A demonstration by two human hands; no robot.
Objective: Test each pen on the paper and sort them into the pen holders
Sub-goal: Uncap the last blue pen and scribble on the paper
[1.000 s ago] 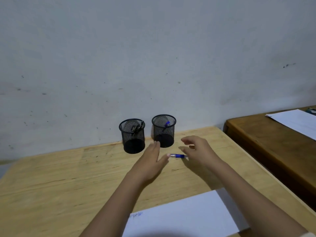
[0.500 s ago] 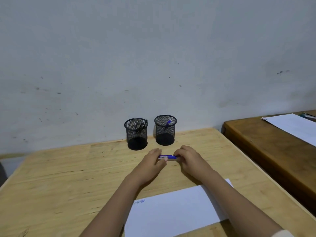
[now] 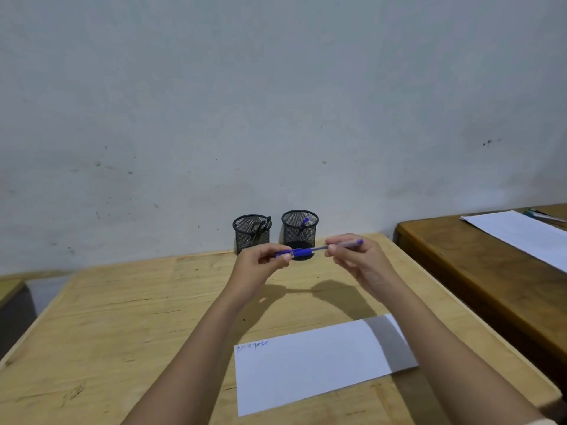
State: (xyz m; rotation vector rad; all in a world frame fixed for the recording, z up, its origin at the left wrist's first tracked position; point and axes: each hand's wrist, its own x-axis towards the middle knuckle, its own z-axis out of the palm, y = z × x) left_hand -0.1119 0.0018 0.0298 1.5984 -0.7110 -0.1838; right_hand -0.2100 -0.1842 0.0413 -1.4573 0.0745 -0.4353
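Observation:
I hold a blue pen [image 3: 319,248] level above the table, in front of the pen holders. My left hand [image 3: 260,265] pinches its blue cap end and my right hand [image 3: 359,259] grips the barrel; the cap looks partly pulled off. Two black mesh pen holders stand by the wall: the left holder [image 3: 251,233] has dark pens in it, the right holder [image 3: 300,230] has a blue pen. A white paper [image 3: 319,363] lies near me with blue scribbles at its top left corner.
The light wooden table [image 3: 122,317] ends at the grey wall behind the holders. A darker wooden table [image 3: 478,271] stands to the right with white sheets [image 3: 521,234] on it. A gap separates the two tables.
The pen lay on the table between my hands; both hands closed on it and lifted it. My hands have moved apart along the pen.

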